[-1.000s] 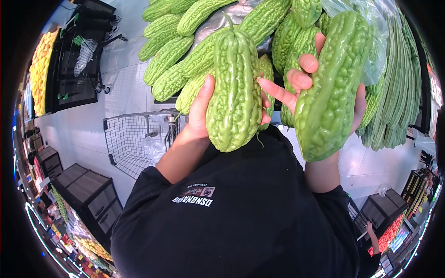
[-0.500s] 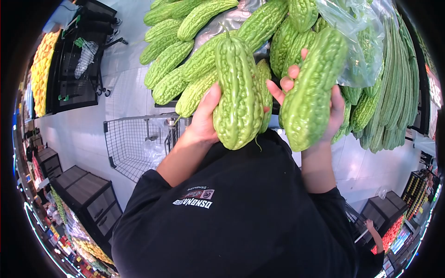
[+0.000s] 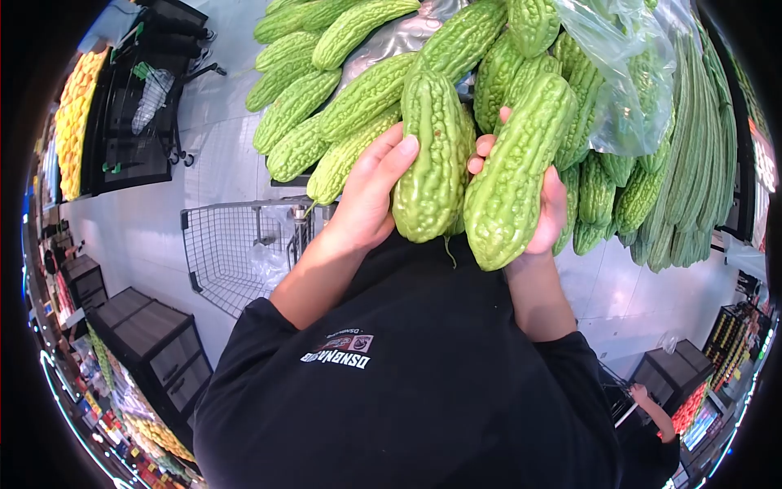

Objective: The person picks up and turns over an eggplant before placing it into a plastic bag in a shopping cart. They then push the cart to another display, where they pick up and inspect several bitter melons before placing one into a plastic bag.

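My left hand (image 3: pixel 371 187) is wrapped round a green bitter melon (image 3: pixel 432 159), its thumb on the melon's left side. In my right hand (image 3: pixel 547 216) is another bitter melon (image 3: pixel 521 171), tilted with its upper end to the right; fingertips show at its left edge and the thumb side at its right. The two melons are close together in front of my chest. Beyond them lies a pile of bitter melons (image 3: pixel 366 102). A clear plastic bag (image 3: pixel 627 90) rests over the melons at the right of the pile.
Long ridged green gourds (image 3: pixel 692 155) hang at the right. A wire shopping cart (image 3: pixel 236 248) stands at the left, with clear plastic inside. Dark cabinets (image 3: pixel 159 342) are at the lower left. Another person's arm (image 3: pixel 656 411) shows at the lower right.
The right melon has moved left and slightly down, nearer the left one. The left melon has turned and shifted a little right; its surface looks different. More of the pile shows at the right.
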{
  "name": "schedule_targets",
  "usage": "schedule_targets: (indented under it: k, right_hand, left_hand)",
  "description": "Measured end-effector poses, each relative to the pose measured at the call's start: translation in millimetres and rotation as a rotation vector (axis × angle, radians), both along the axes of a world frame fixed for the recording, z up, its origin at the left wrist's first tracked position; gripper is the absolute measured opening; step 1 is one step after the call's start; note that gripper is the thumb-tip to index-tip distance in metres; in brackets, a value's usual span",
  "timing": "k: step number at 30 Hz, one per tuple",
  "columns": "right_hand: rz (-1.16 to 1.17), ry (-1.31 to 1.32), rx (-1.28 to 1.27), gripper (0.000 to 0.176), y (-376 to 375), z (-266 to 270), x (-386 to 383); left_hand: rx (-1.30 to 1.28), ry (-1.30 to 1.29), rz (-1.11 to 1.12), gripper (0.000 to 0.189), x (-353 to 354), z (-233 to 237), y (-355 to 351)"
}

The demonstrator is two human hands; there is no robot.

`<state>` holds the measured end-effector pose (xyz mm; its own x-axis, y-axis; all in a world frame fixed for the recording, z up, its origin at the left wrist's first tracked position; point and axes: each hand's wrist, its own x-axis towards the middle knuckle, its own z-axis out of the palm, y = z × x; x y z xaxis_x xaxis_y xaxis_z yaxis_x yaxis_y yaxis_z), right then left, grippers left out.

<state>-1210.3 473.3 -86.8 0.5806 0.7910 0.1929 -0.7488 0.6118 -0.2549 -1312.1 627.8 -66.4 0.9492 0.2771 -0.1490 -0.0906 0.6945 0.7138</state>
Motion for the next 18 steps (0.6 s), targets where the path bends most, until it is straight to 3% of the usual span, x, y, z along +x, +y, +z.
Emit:
schedule_targets:
  k: [2, 4, 5, 13, 18]
  right_hand:
    - [-0.016, -0.014, -0.014, 0.078, 0, 1, -3]
    - [-0.027, -0.024, -0.021, 0.078, 0, 3, -7]
    - [-0.049, -0.078, -0.11, 0.08, -2, 5, -10]
    - [-0.126, -0.277, -0.36, 0.085, -4, 20, -23]
    - [-0.136, -0.249, -0.28, 0.076, -4, 15, -25]
  left_hand:
    - [0.042, 0.051, 0.026, 0.046, 0, 5, 0]
    - [0.251, 0.084, -0.008, 0.055, -2, 9, 0]
    - [0.234, 0.109, 0.037, 0.043, -3, 12, -2]
    - [0.375, 0.12, 0.018, 0.045, -5, 19, 1]
    - [0.417, 0.112, 0.046, 0.044, -6, 13, 0]
